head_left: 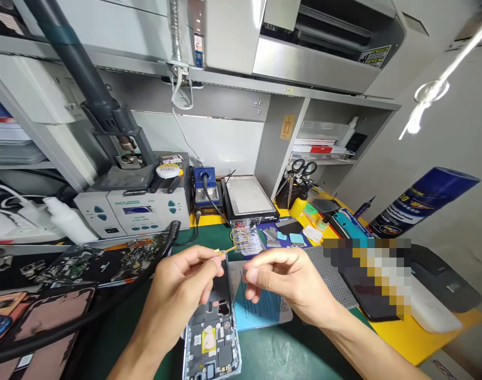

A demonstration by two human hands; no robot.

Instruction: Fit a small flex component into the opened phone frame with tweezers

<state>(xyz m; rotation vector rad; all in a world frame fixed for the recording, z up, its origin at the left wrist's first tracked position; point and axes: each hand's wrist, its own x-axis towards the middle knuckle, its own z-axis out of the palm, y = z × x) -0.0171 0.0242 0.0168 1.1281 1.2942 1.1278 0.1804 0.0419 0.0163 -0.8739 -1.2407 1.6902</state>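
My left hand (188, 287) pinches a small yellow flex cable (226, 251) between thumb and forefinger, its thin end pointing right. Just to the right hovers my right hand (286, 279), its thumb and fingertips drawn together; whether something tiny sits between them I cannot make out. Below my hands lies an opened smartphone (213, 343), its inner boards and a yellow-edged patch showing. My left hand hides part of its upper half. A light blue and white sheet (260, 311) lies on the green mat, under and beyond my right hand.
A hot-air station (140, 211) with a black hose (146, 274) stands at the back left. A heating plate (249, 198) is at the back centre. Loose boards (134, 253) and phone parts lie left. On the right are a blue spray can (423, 203) and a grey perforated mat (330, 272).
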